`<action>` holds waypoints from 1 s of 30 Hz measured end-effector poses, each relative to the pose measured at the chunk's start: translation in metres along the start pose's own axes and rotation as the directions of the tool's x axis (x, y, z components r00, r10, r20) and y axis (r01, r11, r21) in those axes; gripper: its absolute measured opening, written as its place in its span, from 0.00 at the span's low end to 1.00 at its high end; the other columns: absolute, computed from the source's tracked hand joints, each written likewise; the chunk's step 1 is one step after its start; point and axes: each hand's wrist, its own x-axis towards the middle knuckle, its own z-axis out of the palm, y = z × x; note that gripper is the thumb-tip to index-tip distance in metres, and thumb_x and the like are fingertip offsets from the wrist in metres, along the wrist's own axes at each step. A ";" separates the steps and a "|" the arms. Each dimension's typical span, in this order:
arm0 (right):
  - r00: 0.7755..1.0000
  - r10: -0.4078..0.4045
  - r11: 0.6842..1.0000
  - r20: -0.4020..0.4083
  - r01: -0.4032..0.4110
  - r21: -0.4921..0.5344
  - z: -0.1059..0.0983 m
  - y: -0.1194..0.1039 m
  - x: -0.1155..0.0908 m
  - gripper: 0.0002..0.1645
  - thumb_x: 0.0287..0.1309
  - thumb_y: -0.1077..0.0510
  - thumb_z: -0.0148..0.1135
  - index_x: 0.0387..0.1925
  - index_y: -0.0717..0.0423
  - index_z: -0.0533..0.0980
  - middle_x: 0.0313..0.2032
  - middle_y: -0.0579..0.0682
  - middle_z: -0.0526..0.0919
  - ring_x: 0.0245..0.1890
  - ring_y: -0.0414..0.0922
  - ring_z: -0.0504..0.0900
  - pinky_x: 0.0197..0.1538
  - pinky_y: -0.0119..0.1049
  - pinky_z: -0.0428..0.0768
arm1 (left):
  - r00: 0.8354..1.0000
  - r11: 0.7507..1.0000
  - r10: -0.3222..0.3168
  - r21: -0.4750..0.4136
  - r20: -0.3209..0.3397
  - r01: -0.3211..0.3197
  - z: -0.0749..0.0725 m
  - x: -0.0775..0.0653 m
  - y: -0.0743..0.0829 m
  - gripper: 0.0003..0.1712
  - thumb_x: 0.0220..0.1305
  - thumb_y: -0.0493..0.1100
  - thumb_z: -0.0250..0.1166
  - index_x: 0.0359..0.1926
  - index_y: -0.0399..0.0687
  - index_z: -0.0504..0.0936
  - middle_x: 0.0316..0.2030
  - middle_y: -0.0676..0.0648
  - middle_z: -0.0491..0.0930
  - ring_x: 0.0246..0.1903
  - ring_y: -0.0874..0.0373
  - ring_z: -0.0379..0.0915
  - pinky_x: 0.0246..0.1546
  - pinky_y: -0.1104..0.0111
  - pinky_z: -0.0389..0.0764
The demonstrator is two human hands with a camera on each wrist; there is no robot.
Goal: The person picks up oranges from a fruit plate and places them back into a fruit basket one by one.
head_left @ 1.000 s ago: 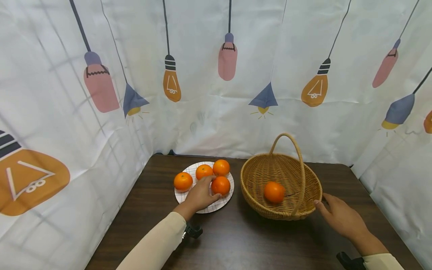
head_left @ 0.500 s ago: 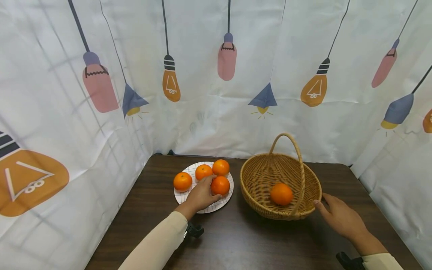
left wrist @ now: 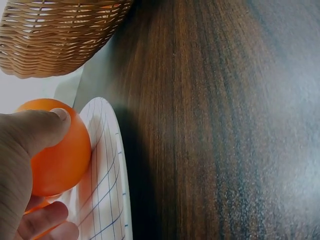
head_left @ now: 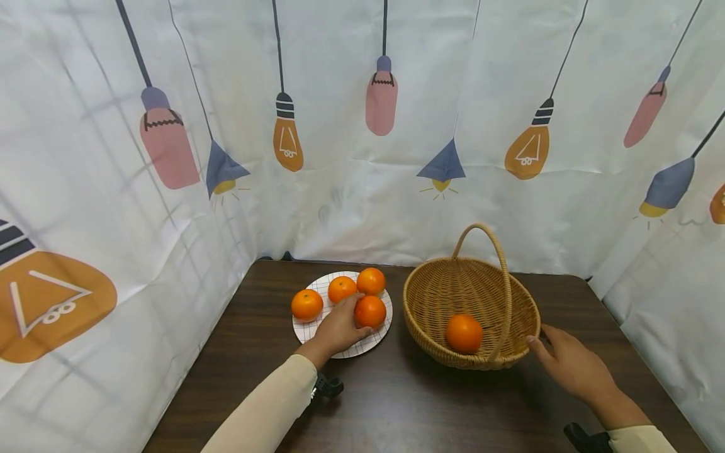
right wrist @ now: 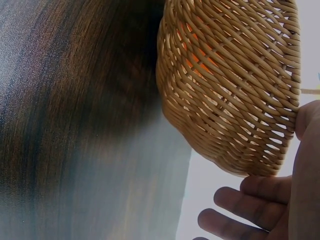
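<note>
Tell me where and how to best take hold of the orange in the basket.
I'd grip the orange around its widest sides, coming down from above, left of the handle. It's round with no grip of its own, and it sits low inside the basket, so the open top is likely the easiest way in.

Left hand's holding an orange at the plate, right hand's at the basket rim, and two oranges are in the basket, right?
No, the head view shows one orange in the basket, not two. The left hand holds another orange at the plate, and the right hand is at the rim.
</note>
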 end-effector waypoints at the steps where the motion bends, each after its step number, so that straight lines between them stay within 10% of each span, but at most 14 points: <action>1: 1.000 0.000 1.000 -0.002 0.000 0.001 0.000 0.000 0.000 0.49 0.77 0.32 0.40 0.71 0.75 0.62 0.64 0.77 0.69 0.59 0.74 0.72 0.47 0.70 0.76 | 1.000 1.000 0.001 -0.003 0.001 -0.001 0.000 0.000 0.000 0.48 0.54 0.50 0.79 0.72 0.44 0.66 0.64 0.38 0.74 0.60 0.43 0.74 0.63 0.49 0.72; 30: 1.000 -0.001 1.000 0.002 0.001 0.015 0.001 0.001 0.002 0.48 0.77 0.32 0.40 0.71 0.74 0.62 0.64 0.76 0.70 0.59 0.74 0.72 0.47 0.69 0.76 | 1.000 0.999 0.026 -0.043 -0.004 -0.026 -0.007 0.001 0.006 0.47 0.53 0.51 0.80 0.70 0.46 0.69 0.63 0.44 0.75 0.60 0.49 0.73 0.64 0.53 0.72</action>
